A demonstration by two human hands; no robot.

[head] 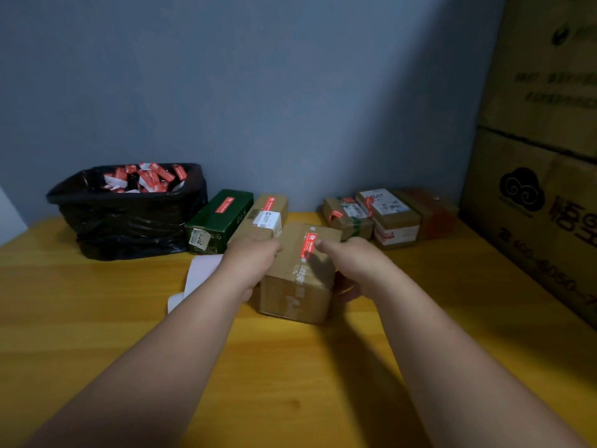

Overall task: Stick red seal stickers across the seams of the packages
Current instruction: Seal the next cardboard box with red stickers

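Lining the back of the yellow surface [97, 318] are a black-lined bin [129, 215] full of red sticker scraps, a green box [219, 218], a tan carton [261, 218] and three more sealed parcels [387, 215] on the right; tall cartons [542, 156] stand at the far right. White backing paper [200, 276] lies under the left forearm. Both arms reach forward to a brown cardboard box [300, 279] at centre. The left hand [252, 257] grips its left top edge. The right hand [352, 257] curls round the right side, thumb pressing beside the red seal sticker [308, 244] on top.
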